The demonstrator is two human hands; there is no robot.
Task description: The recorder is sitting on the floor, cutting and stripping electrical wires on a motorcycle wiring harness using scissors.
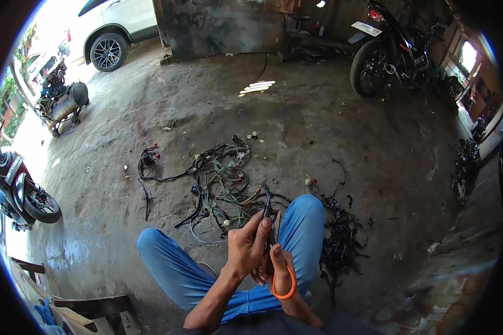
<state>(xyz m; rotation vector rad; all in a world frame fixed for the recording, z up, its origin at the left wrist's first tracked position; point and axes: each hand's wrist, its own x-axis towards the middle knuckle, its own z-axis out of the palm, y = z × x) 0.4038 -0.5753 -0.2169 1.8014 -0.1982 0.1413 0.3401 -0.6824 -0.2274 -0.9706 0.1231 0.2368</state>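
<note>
My left hand (246, 245) is closed around a black-wrapped stretch of a wiring harness (212, 153), thumb on top, in front of my knees. Close beside it, my right hand (280, 265) grips a pair of scissors (285, 289) with an orange handle loop; their blades point away from me along the harness. Whether the blades touch the wrapping I cannot tell. The rest of the harness sprawls on the floor beyond my hands, a tangle of green, black and pale wires with white and red connectors.
Right of my bent knee lies a heap of black tape scraps (341, 237). An air compressor (67, 106) and a motorcycle (25, 192) stand at the left. Farther off are a white car (120, 25) and another motorcycle (388, 56). A wooden bench (92, 306) is at lower left.
</note>
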